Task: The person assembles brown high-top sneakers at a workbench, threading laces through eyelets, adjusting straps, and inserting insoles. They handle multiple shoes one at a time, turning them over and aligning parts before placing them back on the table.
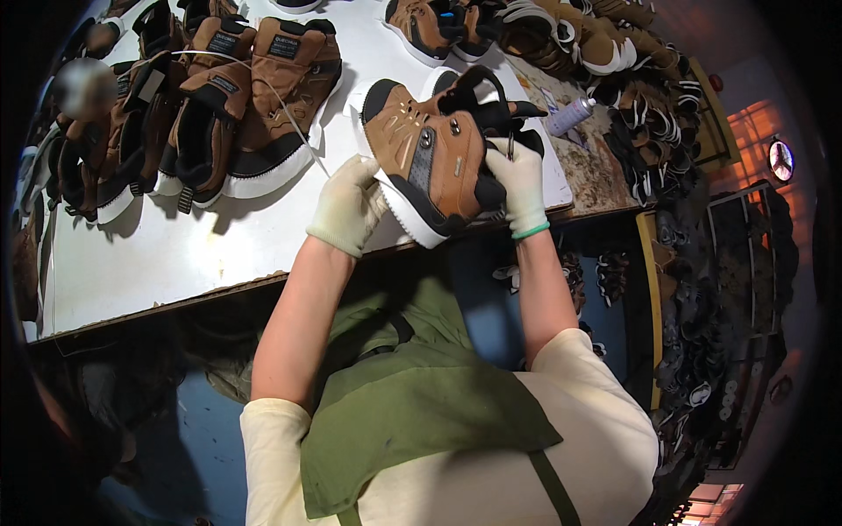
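Note:
A brown and black hiking shoe (443,167) with a white sole is held tilted over the table's front edge. My left hand (349,203), in a pale knit glove, grips it by the sole near the forefoot. Against the heel and collar is my right hand (521,182), gloved too, with its fingers curled closed. A slim dark thing (510,147) shows at its fingers; its kind cannot be made out. Behind the held shoe, another shoe stands partly hidden.
Several matching shoes (285,96) stand in rows on the white tabletop (254,237) at the left. A thin white cord (294,118) lies across them. More shoes (430,31) stand at the back. A spray can (570,117) lies at the right, near shelves crowded with footwear.

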{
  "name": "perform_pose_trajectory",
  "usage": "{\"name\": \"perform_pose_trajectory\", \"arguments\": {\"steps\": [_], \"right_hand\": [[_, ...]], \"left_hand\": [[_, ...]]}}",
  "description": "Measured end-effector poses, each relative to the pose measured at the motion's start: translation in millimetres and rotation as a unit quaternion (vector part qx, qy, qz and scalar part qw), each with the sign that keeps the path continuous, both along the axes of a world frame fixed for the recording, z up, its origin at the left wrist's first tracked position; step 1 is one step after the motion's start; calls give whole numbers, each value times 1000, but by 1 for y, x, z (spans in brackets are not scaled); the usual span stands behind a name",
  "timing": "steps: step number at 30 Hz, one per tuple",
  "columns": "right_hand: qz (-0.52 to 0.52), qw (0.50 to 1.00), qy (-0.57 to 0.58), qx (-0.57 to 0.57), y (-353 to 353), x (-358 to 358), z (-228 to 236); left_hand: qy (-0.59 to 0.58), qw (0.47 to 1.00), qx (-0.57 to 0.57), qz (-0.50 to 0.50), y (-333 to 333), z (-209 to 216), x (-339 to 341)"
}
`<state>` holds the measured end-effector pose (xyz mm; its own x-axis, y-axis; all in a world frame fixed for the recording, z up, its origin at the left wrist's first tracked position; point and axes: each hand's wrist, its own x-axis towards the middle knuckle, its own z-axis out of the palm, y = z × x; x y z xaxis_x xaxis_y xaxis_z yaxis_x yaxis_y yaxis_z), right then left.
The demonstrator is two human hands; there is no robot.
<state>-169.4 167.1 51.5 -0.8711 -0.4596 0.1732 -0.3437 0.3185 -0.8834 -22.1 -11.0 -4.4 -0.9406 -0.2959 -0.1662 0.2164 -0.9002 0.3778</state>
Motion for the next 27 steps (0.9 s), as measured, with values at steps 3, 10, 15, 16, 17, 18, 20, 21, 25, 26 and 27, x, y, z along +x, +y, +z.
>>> {"name": "perform_pose_trajectory", "arguments": {"steps": [3,10,15,16,17,18,20,21,25,26,27], "right_hand": [[26,999,43,9,-17,3,26],[29,997,68,23,-36,-12,39],[30,995,76,63,-40,-14,45],[28,994,86,63,-42,-17,42],[25,993,95,62,-43,-17,41],[19,994,85,68,-43,-16,41],[7,995,65,79,-42,-12,43],[14,998,43,52,-39,-11,42],[-6,998,31,-58,-15,-4,47],[-48,993,50,-91,-4,-8,49],[-89,984,50,-149,10,-19,48]], "left_hand": [[-12,998,52,-12,-11,3,-10],[-26,995,94,-30,-29,-12,-32],[-25,991,129,-25,-30,-7,-33],[-15,991,132,-28,-32,-14,-37],[-4,990,136,-32,-35,-28,-45],[6,990,139,-38,-35,-29,-48],[-45,990,134,-17,-29,-31,-54],[-70,989,131,-6,-27,-29,-54],[-135,989,6,63,-24,-58,-70],[-144,981,-71,105,-21,-62,-67],[-173,967,-149,111,-17,-55,-64]]}}
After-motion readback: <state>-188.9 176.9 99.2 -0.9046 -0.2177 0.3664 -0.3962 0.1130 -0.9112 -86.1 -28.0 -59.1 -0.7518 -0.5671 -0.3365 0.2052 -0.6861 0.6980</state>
